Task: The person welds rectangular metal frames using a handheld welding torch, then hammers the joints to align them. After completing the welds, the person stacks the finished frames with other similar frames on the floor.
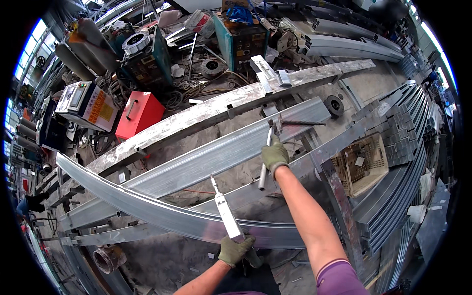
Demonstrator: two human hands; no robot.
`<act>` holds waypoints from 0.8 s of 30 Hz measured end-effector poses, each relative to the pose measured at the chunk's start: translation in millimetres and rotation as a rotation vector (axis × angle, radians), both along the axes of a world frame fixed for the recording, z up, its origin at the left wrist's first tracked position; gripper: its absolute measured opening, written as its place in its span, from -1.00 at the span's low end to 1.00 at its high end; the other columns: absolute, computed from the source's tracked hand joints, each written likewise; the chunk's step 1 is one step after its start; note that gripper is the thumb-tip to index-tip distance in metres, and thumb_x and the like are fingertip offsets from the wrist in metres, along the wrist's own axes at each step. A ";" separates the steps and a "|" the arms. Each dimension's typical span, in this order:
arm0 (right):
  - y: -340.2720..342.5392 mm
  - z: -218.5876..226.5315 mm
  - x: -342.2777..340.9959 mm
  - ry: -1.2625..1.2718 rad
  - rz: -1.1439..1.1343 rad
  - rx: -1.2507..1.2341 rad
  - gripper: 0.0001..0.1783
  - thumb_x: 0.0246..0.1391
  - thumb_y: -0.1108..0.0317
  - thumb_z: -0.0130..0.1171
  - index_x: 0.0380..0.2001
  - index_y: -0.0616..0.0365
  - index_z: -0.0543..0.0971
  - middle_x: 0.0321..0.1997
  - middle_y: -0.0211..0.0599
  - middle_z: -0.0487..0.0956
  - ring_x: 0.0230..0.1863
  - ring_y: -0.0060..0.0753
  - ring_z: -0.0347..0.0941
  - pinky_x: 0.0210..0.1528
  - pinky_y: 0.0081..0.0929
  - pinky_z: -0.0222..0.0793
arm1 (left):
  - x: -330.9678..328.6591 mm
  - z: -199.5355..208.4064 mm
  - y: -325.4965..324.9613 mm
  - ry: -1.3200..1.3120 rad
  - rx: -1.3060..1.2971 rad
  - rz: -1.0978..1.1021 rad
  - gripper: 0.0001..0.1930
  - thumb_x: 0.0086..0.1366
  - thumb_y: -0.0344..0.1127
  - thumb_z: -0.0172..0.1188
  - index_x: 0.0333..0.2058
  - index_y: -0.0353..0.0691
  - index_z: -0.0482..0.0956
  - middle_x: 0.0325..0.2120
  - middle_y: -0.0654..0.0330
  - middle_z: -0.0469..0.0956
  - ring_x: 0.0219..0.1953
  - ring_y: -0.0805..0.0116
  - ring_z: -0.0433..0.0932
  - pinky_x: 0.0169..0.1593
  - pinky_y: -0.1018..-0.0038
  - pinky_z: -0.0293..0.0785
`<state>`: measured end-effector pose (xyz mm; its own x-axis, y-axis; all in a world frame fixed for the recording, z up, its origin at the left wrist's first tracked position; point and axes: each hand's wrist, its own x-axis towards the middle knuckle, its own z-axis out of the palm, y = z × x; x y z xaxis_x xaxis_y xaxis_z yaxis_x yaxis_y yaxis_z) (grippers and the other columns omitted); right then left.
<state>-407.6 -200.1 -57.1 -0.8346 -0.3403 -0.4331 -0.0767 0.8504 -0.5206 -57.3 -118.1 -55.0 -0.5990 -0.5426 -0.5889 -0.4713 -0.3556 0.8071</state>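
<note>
My left hand [236,250], in a green glove, grips a white boxy welding gun [227,214] whose narrow nozzle points away from me, over the gap beside a wide steel channel [226,142]. Farther off to the right, my gloved right hand [275,156] closes around a slim metal-handled tool [262,178]. Its dark head lies over the channel, and its grey handle end juts below my fist. Beside that head, a ribbed rusty rod [305,123] extends right across the channel. A long curved-looking steel channel [147,207] passes beneath the gun.
A long steel support beam [182,118] spans behind the channel, bearing short metal offcuts [265,71]. Left are a red box [140,115] and a white machine [87,105]. Right are a plastic crate [364,164] and stacked steel profiles [393,206]. Cables and welding machines [241,46] crowd the back.
</note>
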 end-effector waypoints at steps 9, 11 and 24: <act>-48.9 -63.0 39.5 -0.058 0.030 -0.107 -0.27 0.22 0.03 0.17 0.39 0.15 0.48 0.24 0.23 0.64 0.25 0.21 0.60 0.35 -0.05 0.46 | 7.8 -14.4 12.4 0.096 0.123 0.158 -0.68 0.26 -0.29 0.55 -0.14 -0.33 0.66 -0.39 0.17 0.75 -0.32 0.39 0.74 -0.21 0.38 0.69; -24.6 -56.4 54.9 -0.205 0.023 -0.232 -0.33 0.23 0.00 0.18 0.30 0.18 0.56 0.21 0.22 0.66 0.21 0.23 0.62 0.31 -0.09 0.50 | 9.3 -16.0 12.4 0.091 0.100 0.143 -0.68 0.27 -0.27 0.54 -0.14 -0.33 0.66 -0.39 0.18 0.74 -0.35 0.39 0.73 -0.24 0.39 0.68; 195.7 72.2 223.0 -0.196 0.323 -0.533 -0.24 0.13 0.11 0.38 0.35 0.22 0.48 0.21 0.06 0.62 0.25 0.16 0.54 0.35 -0.08 0.43 | -3.6 -2.0 5.6 0.130 -0.300 -0.386 -0.73 0.32 -0.23 0.41 -0.07 -0.22 0.75 -0.26 0.13 0.78 -0.19 0.22 0.76 -0.10 0.29 0.64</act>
